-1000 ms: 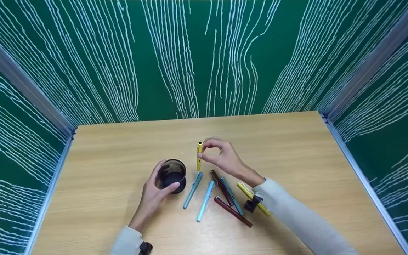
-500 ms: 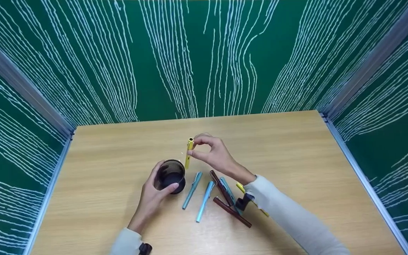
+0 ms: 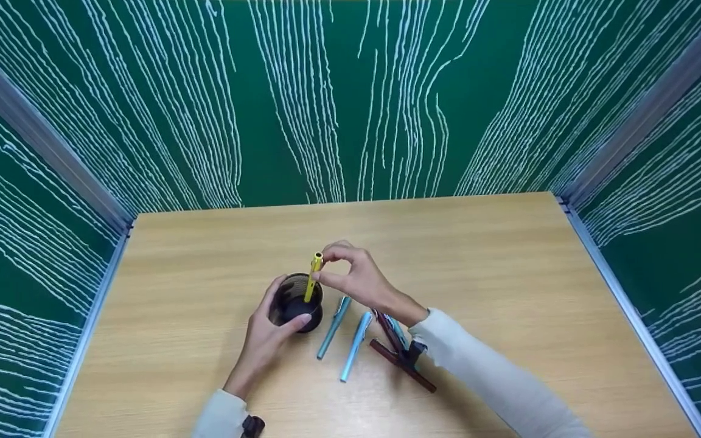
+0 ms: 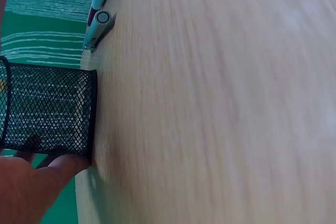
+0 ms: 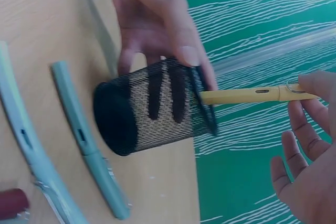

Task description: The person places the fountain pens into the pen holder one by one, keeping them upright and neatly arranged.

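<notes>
A black mesh pen cup [image 3: 297, 304] stands on the table, and my left hand [image 3: 265, 334] grips it around the side, thumb near the front of the rim. In the right wrist view the left fingers show dark through the mesh of the cup [image 5: 157, 108]. My right hand [image 3: 356, 277] pinches a yellow pen [image 3: 313, 277] near its capped upper end. The pen is nearly upright, its lower end at the cup's mouth; in the right wrist view the yellow pen [image 5: 247, 96] meets the rim.
Right of the cup lie a teal pen [image 3: 333, 327] and a light blue pen [image 3: 355, 347]. Farther right, dark red pens [image 3: 402, 365] lie crossed with another teal pen, partly hidden under the right wrist. Green walls with white lines [image 3: 350, 103] enclose the wooden table [image 3: 216, 243].
My right hand has carried the yellow pen left, from beyond the teal pen to over the cup, then lowered its tip to the mouth. The left hand and cup stay in place.
</notes>
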Demonstrator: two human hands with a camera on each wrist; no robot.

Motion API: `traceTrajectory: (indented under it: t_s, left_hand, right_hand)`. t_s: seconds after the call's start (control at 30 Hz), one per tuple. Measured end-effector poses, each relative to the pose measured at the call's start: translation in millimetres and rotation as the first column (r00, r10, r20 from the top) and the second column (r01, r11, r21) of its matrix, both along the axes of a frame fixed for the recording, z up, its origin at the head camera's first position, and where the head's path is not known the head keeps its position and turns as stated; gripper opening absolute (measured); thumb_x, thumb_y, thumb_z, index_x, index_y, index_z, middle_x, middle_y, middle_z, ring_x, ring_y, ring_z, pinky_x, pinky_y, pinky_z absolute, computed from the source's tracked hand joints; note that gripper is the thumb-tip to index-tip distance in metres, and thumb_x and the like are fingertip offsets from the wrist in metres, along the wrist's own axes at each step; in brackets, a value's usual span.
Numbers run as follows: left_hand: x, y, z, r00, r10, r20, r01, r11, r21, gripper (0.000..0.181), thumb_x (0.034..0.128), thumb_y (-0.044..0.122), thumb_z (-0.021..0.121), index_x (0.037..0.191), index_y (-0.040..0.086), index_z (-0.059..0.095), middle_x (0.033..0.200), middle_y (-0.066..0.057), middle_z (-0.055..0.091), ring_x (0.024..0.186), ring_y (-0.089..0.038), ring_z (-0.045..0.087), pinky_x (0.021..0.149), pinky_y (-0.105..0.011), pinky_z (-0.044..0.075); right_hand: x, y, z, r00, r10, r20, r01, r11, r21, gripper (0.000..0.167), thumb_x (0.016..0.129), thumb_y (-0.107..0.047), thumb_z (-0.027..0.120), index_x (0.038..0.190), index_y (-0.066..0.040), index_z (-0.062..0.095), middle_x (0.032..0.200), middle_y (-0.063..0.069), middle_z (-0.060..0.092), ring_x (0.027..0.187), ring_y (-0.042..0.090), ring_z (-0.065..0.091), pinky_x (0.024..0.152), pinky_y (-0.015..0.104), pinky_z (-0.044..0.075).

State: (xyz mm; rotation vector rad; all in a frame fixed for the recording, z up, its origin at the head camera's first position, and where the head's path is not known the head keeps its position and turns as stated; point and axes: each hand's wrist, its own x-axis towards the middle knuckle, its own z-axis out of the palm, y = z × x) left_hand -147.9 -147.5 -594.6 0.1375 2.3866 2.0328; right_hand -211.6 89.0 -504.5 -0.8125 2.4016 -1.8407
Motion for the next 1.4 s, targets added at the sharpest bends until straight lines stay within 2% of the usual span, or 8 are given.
traceTrajectory:
  t_s: [0.2,0.43,0.57,0.9,1.0,1.1,1.27,1.4]
  left_hand:
    - [-0.9,1.0,1.0,1.000,-0.008,-0.013,0.008,1.000,0.003,0.092,0.0899,0.022,0.094,0.168,0.019,0.045,0.166,-0.011,0.053,0.156,-0.031,0.045,0.133,-0.054,0.026]
    - [-1.5,1.4,-1.2,0.999,-0.032,-0.029,0.034,0.997,0.068,0.090,0.0910,0.014,0.092,0.168,0.016,0.046,0.164,-0.012,0.055,0.152,-0.030,0.050,0.130,-0.041,0.036]
    - [-1.9,1.3,-2.5,0.999,-0.029,-0.023,0.031,0.996,0.084,0.090,0.0907,0.013,0.092,0.168,0.016,0.046,0.164,-0.012,0.054,0.154,-0.029,0.049,0.130,-0.041,0.035]
    - [-1.0,1.4,-3.5,0.999,-0.031,-0.036,0.035,0.993,0.113,0.091,0.0901,0.008,0.091,0.168,0.013,0.045,0.166,-0.014,0.052,0.155,-0.029,0.047,0.132,-0.045,0.032]
    - [-1.0,1.6,-4.1,0.999,-0.030,-0.036,0.034,0.993,0.112,0.092,0.0899,0.008,0.091,0.168,0.013,0.044,0.166,-0.015,0.052,0.155,-0.030,0.047,0.132,-0.046,0.032]
    - [-1.5,2.1,-4.7,0.999,-0.030,-0.035,0.034,0.992,0.118,0.091,0.0899,0.008,0.091,0.168,0.013,0.044,0.166,-0.015,0.052,0.155,-0.030,0.047,0.132,-0.046,0.032]
    - [-1.1,2.6,-4.1,0.999,-0.034,-0.029,0.038,0.988,0.147,0.092,0.0898,0.006,0.091,0.168,0.012,0.044,0.165,-0.015,0.052,0.154,-0.030,0.048,0.131,-0.046,0.033]
    - [-0.4,2.7,-2.4,0.999,-0.034,-0.016,0.036,0.984,0.174,0.093,0.0900,0.005,0.090,0.169,0.011,0.042,0.165,-0.017,0.052,0.155,-0.031,0.047,0.132,-0.045,0.032]
  right_hand:
    - [6.2,-1,-15.4,0.999,-0.005,0.043,0.004,1.000,0.025,0.012,0.096,-0.013,0.086,0.106,-0.009,0.082,0.118,0.002,0.072,0.119,0.023,0.061,0.111,0.052,0.048]
    - [12.1,-2,-27.8,0.998,-0.015,0.066,0.013,0.999,0.035,0.013,0.094,-0.013,0.088,0.105,-0.008,0.083,0.115,0.003,0.074,0.116,0.023,0.062,0.108,0.045,0.048]
    - [14.1,-1,-34.0,0.998,-0.016,0.061,0.013,0.999,0.038,0.012,0.094,-0.013,0.088,0.104,-0.009,0.083,0.113,0.002,0.075,0.114,0.022,0.062,0.107,0.042,0.047]
    - [16.7,1,-42.7,0.999,-0.006,0.032,0.004,0.998,0.066,0.011,0.094,-0.010,0.087,0.104,-0.010,0.084,0.111,0.000,0.079,0.113,0.022,0.063,0.104,0.042,0.049]
    - [17.0,2,-46.0,1.000,-0.009,0.027,0.008,0.998,0.068,0.010,0.094,-0.011,0.087,0.104,-0.011,0.085,0.111,0.001,0.079,0.112,0.021,0.062,0.103,0.046,0.051]
    - [17.0,4,-45.8,1.000,-0.012,0.020,0.010,0.997,0.079,0.012,0.094,-0.011,0.087,0.106,-0.010,0.085,0.112,0.000,0.078,0.113,0.021,0.063,0.104,0.051,0.052]
    - [17.3,13,-42.4,0.999,-0.030,0.034,0.027,0.996,0.089,0.017,0.094,-0.012,0.087,0.111,-0.013,0.084,0.113,-0.003,0.077,0.117,0.021,0.063,0.107,0.048,0.050]
    - [17.1,26,-41.0,0.998,-0.048,0.047,0.044,0.995,0.086,0.018,0.096,-0.013,0.086,0.113,-0.016,0.084,0.112,-0.004,0.077,0.118,0.022,0.062,0.108,0.055,0.048]
